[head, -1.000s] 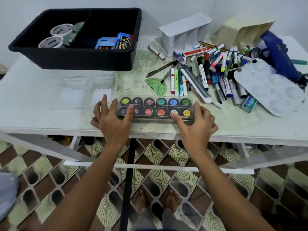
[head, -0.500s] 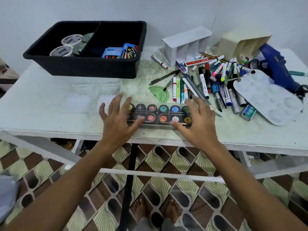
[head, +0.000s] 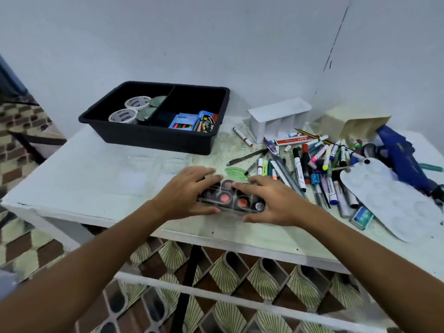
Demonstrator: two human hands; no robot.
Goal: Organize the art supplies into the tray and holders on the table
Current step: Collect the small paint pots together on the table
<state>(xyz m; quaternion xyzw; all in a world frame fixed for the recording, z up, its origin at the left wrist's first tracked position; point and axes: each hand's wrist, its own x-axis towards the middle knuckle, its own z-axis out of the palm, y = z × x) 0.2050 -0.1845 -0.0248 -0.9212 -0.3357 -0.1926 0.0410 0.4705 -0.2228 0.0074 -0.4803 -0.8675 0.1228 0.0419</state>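
Near the table's (head: 72, 188) front edge, gripped from both ends: a long clear plastic paint box (head: 231, 200) of round colour pans, left hand (head: 185, 192) and right hand (head: 271, 203) curled round it. Beyond, scattered slim markers (head: 319, 159); farther back, a black rectangular two-part tray (head: 153, 138).

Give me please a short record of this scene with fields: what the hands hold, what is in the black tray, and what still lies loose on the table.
held item: watercolor paint case, near the table's front edge
left hand: grips the case's left end
right hand: grips the case's right end
black tray: left compartment has tape rolls; right compartment has crayon boxes
loose on table: pile of markers and pens, white palette, blue glue gun
holders: white divided holder, seemingly empty
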